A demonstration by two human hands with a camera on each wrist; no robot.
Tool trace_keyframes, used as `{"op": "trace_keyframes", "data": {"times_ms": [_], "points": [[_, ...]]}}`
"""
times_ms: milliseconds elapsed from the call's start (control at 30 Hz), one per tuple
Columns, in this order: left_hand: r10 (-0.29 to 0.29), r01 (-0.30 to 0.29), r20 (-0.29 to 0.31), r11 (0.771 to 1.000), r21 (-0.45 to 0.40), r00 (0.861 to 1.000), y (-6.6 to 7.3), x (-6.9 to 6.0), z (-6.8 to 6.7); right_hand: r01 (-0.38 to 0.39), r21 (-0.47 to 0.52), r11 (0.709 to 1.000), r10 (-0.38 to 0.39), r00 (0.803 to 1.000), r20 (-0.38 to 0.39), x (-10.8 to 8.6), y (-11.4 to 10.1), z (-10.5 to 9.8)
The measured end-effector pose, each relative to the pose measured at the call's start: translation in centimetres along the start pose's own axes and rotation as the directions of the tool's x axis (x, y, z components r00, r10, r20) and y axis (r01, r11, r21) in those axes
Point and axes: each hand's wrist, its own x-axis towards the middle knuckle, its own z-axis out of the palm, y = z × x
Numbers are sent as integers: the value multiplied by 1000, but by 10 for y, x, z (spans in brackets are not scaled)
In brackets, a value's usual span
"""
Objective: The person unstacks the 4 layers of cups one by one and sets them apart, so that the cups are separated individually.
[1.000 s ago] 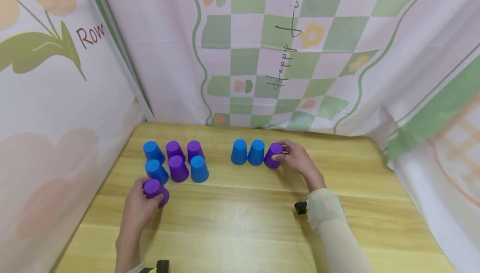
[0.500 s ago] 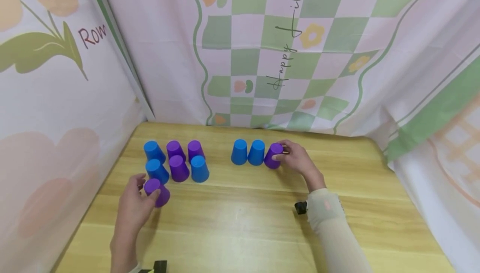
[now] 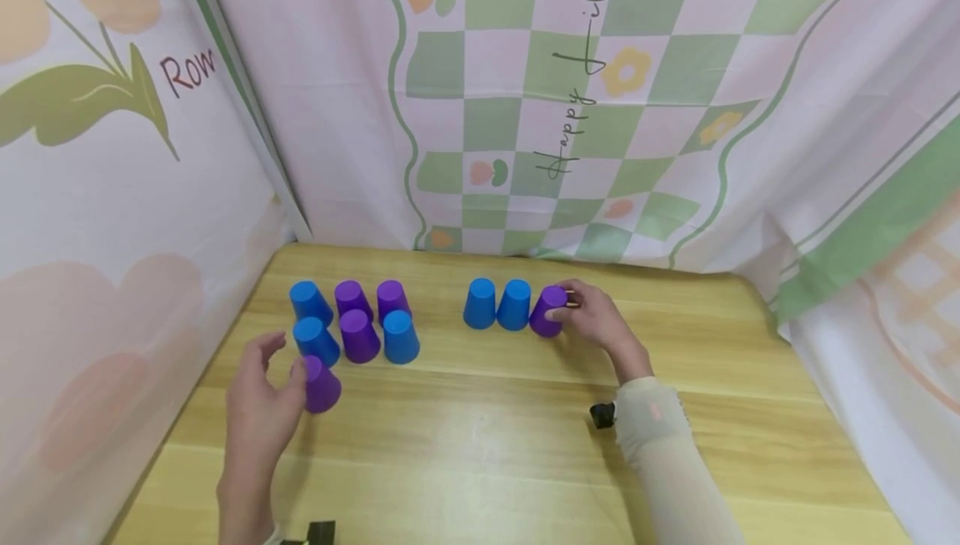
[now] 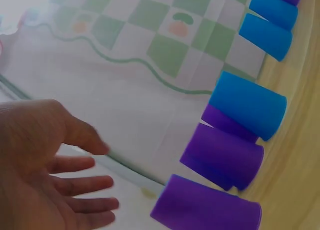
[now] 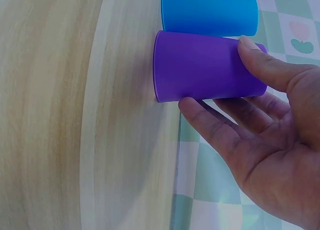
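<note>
Upside-down cups stand on the wooden table. My left hand [image 3: 262, 412] is just left of the nearest purple cup [image 3: 322, 387]; in the left wrist view the hand [image 4: 55, 175] has its fingers spread, apart from the purple cup [image 4: 210, 205]. At the right end of a row of three, my right hand [image 3: 597, 320] holds a purple cup [image 3: 546, 313] between thumb and fingers. In the right wrist view the thumb of that hand [image 5: 270, 125] lies on the upper side of the purple cup [image 5: 205, 67], beside a blue cup [image 5: 210, 12].
Two blue cups [image 3: 480, 305] [image 3: 513, 306] stand left of the held one. Further left, two rows mix blue cups [image 3: 401, 338] and purple cups [image 3: 360, 337]. Patterned curtains [image 3: 495, 124] hang behind the table [image 3: 480, 445] and at both sides.
My left hand has let go of the nearest purple cup and drawn off to its left, with the fingers opening. My right hand has stayed on its cup.
</note>
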Motion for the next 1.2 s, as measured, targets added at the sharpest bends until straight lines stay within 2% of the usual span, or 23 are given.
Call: {"op": "trace_keyframes", "data": {"times_ms": [100,200,333,433,567,633,833,900,967,1067,1200], "points": [[77,-81,-77,995,-64,994,7,0,5,-7,8,1000,7,1000,7,0,1,0],[145,-157,-111,982,-104,983,17,0,16,-14,7,1000,14,1000,5,0,1,0],[254,-267,-109,954,-137,961,29,1,37,-16,-4,1000,16,1000,-1,-1,2,-2],[309,-316,-69,934,-165,949,39,0,53,-11,-8,1000,12,1000,1,-1,3,-2],[307,-296,32,937,-185,951,55,-6,71,-10,-10,1000,10,1000,3,-1,3,-3],[317,-301,69,936,-182,946,64,-8,80,-9,-10,1000,9,1000,3,-1,3,-3],[416,-387,102,896,-218,904,82,-9,111,-1,2,1000,1,1000,-2,0,3,-4],[432,-402,110,889,-219,895,86,-5,123,-2,5,1000,2,1000,-4,0,3,-3],[428,-397,128,893,-212,894,89,-2,134,-1,9,1000,1,1000,-3,0,3,-2],[403,-370,151,905,-210,902,92,5,151,-1,12,1000,1,1000,-3,0,2,-1],[342,-301,168,926,-229,925,92,17,174,1,11,1000,-1,1000,1,-1,3,0]]}}
